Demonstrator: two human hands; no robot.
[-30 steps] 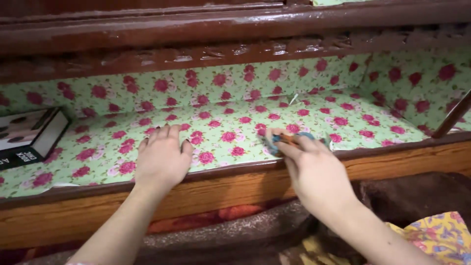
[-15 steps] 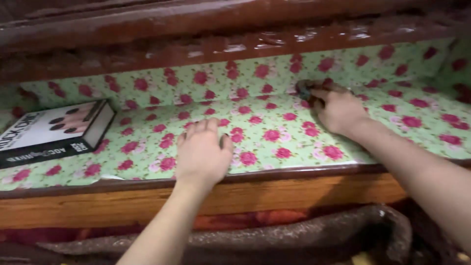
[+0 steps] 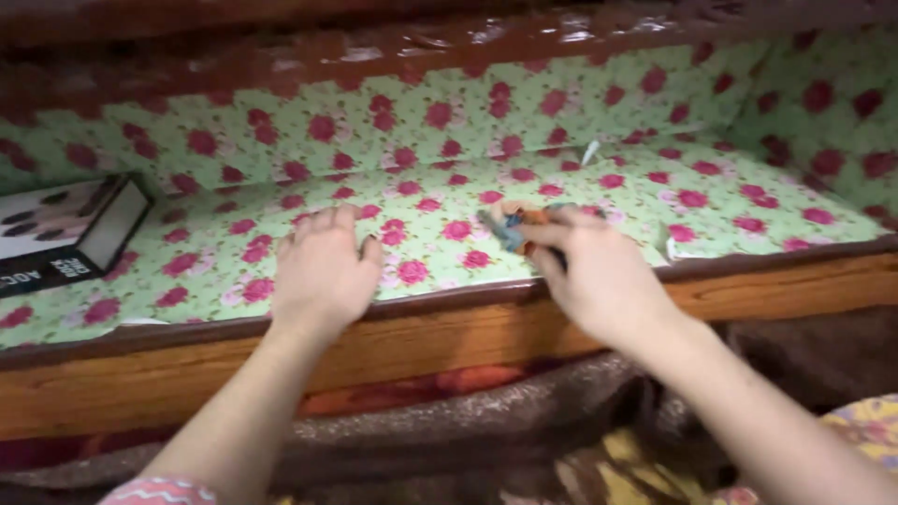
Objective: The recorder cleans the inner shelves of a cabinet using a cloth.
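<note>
**Wiping the lined shelf with a small cloth**

At the bottom of the frame lies a brown blanket (image 3: 524, 430), with a yellow patterned fabric (image 3: 865, 425) in the lower right corner. Above it runs the wooden front edge (image 3: 748, 295) of the shelf.

The left hand (image 3: 323, 271), a little left of the centre, lies flat on the floral liner paper (image 3: 748, 192), fingers spread and released, holding nothing. It seems to press the paper down near the front edge.

The right hand (image 3: 599, 276), just right of the centre, has its fingers closed on a small crumpled cloth (image 3: 510, 224), blue with some orange, which touches the liner close to the front edge. The picture is blurred, so the exact grip is not clear.

I judge that the step in hand is the wiping of the liner. The next stroke calls for light pressure, because a small tear (image 3: 589, 151) shows at the back fold.

At the far left stands a dark box (image 3: 70, 234); the liner also covers the back wall, under a dark brown wooden rail (image 3: 281, 51).
</note>
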